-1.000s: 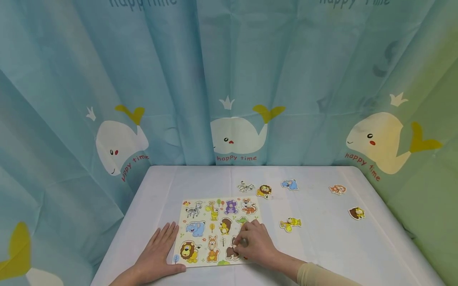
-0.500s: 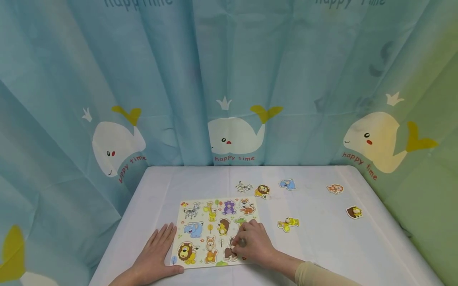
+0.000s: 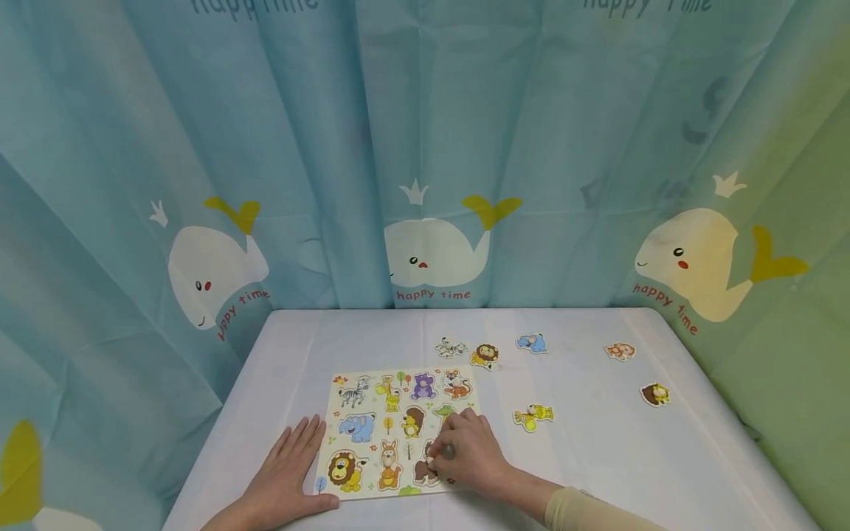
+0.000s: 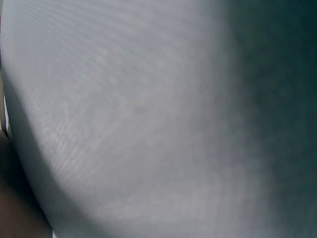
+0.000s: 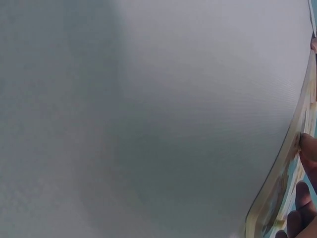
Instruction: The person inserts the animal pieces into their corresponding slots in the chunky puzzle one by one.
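A puzzle board (image 3: 372, 492) with printed animals lies on the white table. My left hand (image 3: 282, 472) rests flat at its left edge, fingers straight, thumb by the near left corner. My right hand (image 3: 471, 455) is over the board's lower right, thumb and fingers pinching a brown animal puzzle piece (image 3: 422, 474). That piece lies at its picture place on the board, and the hand partly hides it. At the right rim of the right wrist view, fingertips (image 5: 308, 146) touch the board. The left wrist view shows mostly tabletop, with a blurred bit of hand.
Loose animal pieces lie beyond and right of the board: a zebra (image 3: 451, 348), a lion (image 3: 485, 355), an elephant (image 3: 533, 343), a giraffe (image 3: 533, 417), an orange-brown animal (image 3: 620, 351) and a hedgehog (image 3: 656, 394). A blue whale-print curtain (image 3: 319, 184) surrounds the table (image 3: 584, 457).
The head view has shifted a little, so everything sits slightly further left. Both hands keep their places on the board, and the right still pinches the brown piece.
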Demonstrator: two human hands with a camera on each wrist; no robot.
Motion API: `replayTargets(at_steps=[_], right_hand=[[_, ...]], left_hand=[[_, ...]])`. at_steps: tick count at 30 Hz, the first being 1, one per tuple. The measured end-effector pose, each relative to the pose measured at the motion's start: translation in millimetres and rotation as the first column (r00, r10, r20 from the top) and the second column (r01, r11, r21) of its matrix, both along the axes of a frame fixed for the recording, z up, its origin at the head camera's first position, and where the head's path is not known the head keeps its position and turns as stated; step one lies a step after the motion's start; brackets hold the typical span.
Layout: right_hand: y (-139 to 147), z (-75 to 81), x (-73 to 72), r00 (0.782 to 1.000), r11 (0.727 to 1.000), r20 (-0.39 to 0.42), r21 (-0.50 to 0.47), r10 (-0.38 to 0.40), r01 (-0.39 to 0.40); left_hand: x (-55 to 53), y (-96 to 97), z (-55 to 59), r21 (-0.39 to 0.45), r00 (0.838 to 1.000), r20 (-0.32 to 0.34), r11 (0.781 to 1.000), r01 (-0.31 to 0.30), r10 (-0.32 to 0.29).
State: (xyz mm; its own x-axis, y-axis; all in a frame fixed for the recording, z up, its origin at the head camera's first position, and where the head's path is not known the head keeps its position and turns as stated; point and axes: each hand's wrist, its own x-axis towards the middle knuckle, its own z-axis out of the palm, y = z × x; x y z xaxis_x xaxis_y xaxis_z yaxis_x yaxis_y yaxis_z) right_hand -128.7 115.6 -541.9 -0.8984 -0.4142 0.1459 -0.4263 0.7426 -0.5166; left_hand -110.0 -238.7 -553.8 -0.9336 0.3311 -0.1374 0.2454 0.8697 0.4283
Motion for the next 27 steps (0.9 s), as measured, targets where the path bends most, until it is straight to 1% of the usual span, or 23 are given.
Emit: replayTargets(at_steps=[3,8,10,12,16,18,20,23,27], right_hand=[[-0.1,1.1,-0.4,1.0,1.0,0.016,-0.006,0.003,-0.003],[2.7,7.4,-3.1,0.997,0.999,0.074,-0.037,0.028,-0.025],[6.0,11.3,-6.1,0.997,0.998,0.076,-0.049,0.03,-0.026],[10.4,16.3,-10.9,0.998,0.998,0.062,-0.063,0.013,-0.009],[24.1,27.4,-25.2,0.997,0.993,0.003,-0.096,-0.072,0.072],[32.7,33.1,-33.5,0.992,0.984,0.0,-0.129,-0.126,0.124],[42.7,37.9,-41.9,0.984,0.971,0.009,-0.158,-0.18,0.179],[58.5,42.3,-54.5,0.965,0.945,0.042,-0.196,-0.258,0.261],[78.3,43.7,-70.5,0.944,0.919,0.023,-0.22,-0.33,0.327]], left_hand=[[0.4,-0.2,0.5,-0.001,1.0,-0.005,1.0,0.0,0.0],[1.2,-0.1,1.5,0.002,1.0,-0.008,1.0,-0.005,0.005],[1.3,0.1,1.9,0.002,1.0,-0.001,1.0,-0.005,0.005],[1.2,0.0,2.4,0.008,1.0,0.009,1.0,-0.004,0.004],[0.7,-0.4,2.7,0.014,1.0,0.008,1.0,-0.001,0.001],[0.6,-0.9,2.4,0.015,1.0,-0.005,1.0,0.001,-0.001],[0.5,-1.2,1.2,0.014,1.0,-0.026,1.0,0.006,-0.005],[0.8,-1.7,-2.4,0.009,0.999,-0.041,1.0,0.002,-0.002],[1.0,-2.0,-6.7,0.01,0.999,-0.045,1.0,-0.003,0.004]])
